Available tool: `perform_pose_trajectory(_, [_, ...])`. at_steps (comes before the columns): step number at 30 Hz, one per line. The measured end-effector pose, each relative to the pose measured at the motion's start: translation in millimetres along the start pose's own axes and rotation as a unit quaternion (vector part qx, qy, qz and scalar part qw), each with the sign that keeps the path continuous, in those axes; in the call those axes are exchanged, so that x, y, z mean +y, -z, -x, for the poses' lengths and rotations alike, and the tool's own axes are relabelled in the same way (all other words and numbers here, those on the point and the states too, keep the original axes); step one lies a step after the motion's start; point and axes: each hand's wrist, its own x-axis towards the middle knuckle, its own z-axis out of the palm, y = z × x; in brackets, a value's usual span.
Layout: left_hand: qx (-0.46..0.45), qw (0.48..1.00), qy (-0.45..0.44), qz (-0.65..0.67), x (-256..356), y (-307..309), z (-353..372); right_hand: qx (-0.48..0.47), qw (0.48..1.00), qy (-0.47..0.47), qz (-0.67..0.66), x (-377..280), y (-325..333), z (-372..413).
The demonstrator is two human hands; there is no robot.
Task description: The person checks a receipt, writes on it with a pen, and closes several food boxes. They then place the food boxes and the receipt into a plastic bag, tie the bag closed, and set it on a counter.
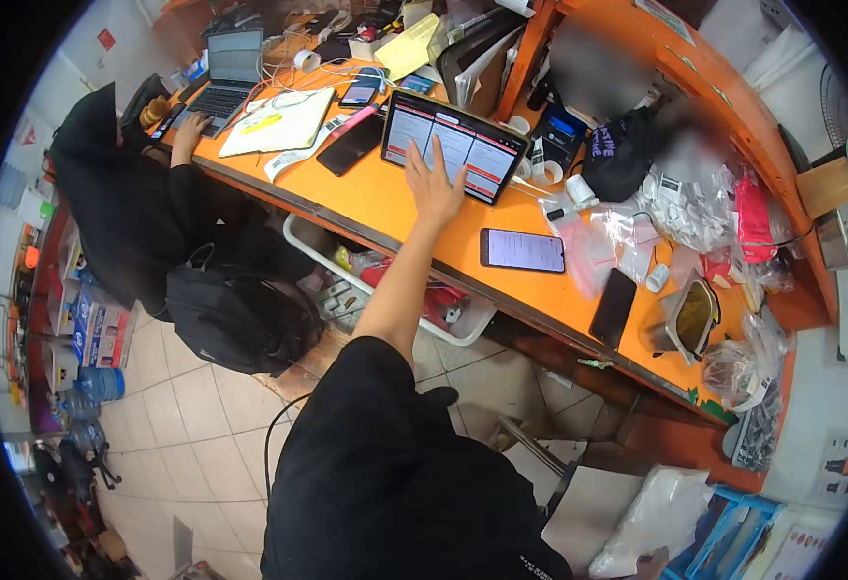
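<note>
The tablet [495, 150] is standing at a slant on the orange counter [366, 208], its screen showing columns of text with red bars. The left hand [433, 190] is lying over the screen, fingers spread. Its grip is released, grasping nothing; whether the fingertips are pressing the glass cannot be told. The right hand is not showing clearly, so its grip cannot be judged.

A dark phone [350, 145] is lying just beside the tablet on the left; a lit phone [523, 250] is lying near its lower right corner. Further left, a co-worker's hand [190, 135] is resting at a laptop [226, 82].

Assessment: a single fingertip should be doing the touching, with the other fingers and palm staying clear of the glass. Light contact is advisable, lest the tablet be sliding.
</note>
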Motion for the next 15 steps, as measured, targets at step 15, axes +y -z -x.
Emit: perform_pose_trajectory(15, [-0.097,0.995,0.001,-0.022,-25,37,36,0.159,0.982,0.099,0.040,-28,-10,60])
